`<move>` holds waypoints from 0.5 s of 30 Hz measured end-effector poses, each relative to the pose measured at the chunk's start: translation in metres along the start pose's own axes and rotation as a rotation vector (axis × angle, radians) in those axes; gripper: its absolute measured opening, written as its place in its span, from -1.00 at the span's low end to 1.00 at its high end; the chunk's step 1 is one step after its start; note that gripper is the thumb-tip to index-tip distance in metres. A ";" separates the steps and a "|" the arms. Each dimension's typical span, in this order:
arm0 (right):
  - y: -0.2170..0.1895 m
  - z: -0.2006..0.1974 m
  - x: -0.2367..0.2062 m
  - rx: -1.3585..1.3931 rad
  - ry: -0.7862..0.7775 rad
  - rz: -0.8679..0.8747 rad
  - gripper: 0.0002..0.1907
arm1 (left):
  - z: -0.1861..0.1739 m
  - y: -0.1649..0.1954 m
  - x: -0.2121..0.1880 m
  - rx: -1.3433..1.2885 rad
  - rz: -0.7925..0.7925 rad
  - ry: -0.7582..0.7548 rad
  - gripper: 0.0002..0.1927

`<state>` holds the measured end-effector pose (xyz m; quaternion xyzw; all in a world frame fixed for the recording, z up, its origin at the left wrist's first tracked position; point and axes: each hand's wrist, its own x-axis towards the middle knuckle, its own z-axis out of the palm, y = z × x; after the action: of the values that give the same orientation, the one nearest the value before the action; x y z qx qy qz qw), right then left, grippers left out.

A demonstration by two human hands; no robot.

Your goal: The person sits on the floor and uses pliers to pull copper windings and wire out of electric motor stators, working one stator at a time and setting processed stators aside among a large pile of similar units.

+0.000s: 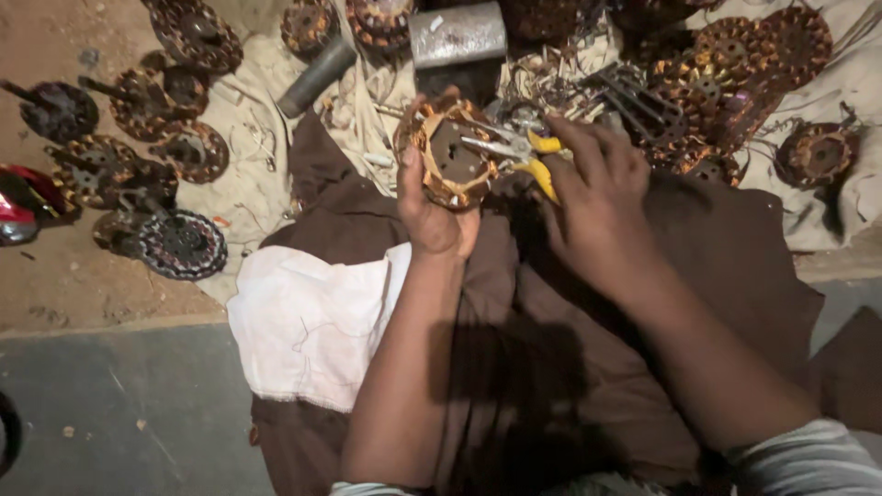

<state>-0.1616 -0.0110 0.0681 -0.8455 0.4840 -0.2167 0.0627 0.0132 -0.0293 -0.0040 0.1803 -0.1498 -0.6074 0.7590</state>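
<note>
My left hand holds up a round motor stator wound with copper wire, tilted toward me. My right hand grips yellow-handled pliers; their metal jaws reach into the stator's centre. Both hands are raised above my lap, which is covered by brown cloth.
A white cloth lies over my left knee. Several similar wound stators lie on the ground at the left and at the upper right. A grey metal cylinder and a dark tube lie beyond my hands. A red object is at the left edge.
</note>
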 end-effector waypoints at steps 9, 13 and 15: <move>-0.001 0.003 -0.005 -0.117 0.028 0.069 -0.55 | -0.008 -0.010 0.000 0.002 0.004 0.033 -0.40; 0.000 0.006 -0.004 -0.140 0.020 0.061 -0.51 | -0.007 -0.010 0.000 0.041 0.036 0.023 -0.41; 0.000 0.008 -0.003 -0.146 0.027 0.068 -0.54 | -0.006 -0.009 -0.001 0.031 0.024 0.051 -0.42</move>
<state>-0.1597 -0.0095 0.0597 -0.8280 0.5277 -0.1898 0.0017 0.0075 -0.0300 -0.0132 0.2059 -0.1419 -0.5911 0.7668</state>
